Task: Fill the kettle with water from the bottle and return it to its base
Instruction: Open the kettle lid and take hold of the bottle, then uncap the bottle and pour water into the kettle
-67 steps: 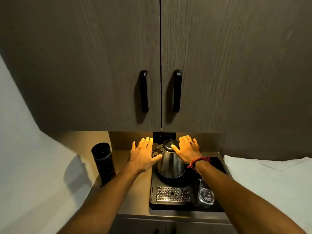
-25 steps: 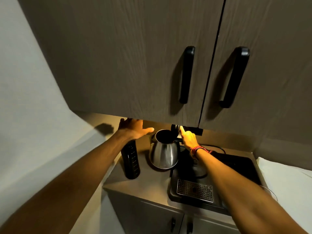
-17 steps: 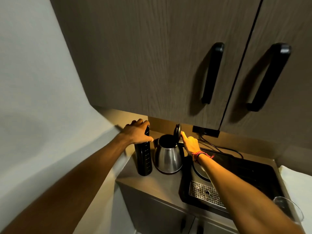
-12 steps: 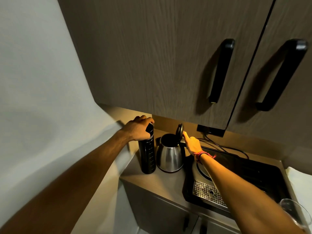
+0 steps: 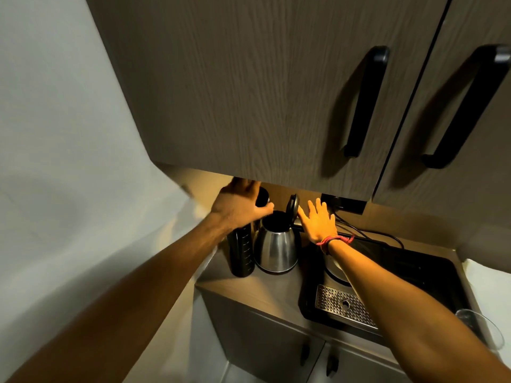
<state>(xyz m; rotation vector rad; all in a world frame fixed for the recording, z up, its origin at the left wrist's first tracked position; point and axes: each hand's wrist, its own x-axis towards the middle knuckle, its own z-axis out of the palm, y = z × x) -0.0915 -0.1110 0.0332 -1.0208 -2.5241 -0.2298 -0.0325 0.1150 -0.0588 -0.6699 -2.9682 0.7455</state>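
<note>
A steel kettle (image 5: 276,248) stands on the counter left of its round base (image 5: 333,268), its black lid (image 5: 292,207) flipped upright. Touching its left side stands a tall black bottle (image 5: 242,251). My left hand (image 5: 239,205) wraps over the bottle's cap from above. My right hand (image 5: 318,221) hovers with fingers spread just right of the lid, its index tip near or on the lid's edge. A red thread circles that wrist.
A black tray (image 5: 414,275) with a perforated drip grate (image 5: 344,304) holds the base. A clear glass (image 5: 481,326) sits at the tray's right end. Cords (image 5: 367,233) run to a wall socket. The overhanging cabinet (image 5: 276,92) hangs low above my hands.
The kettle left its base for the counter and its lid opened. My left hand took the bottle's cap. My right hand has now spread its fingers beside the lid.
</note>
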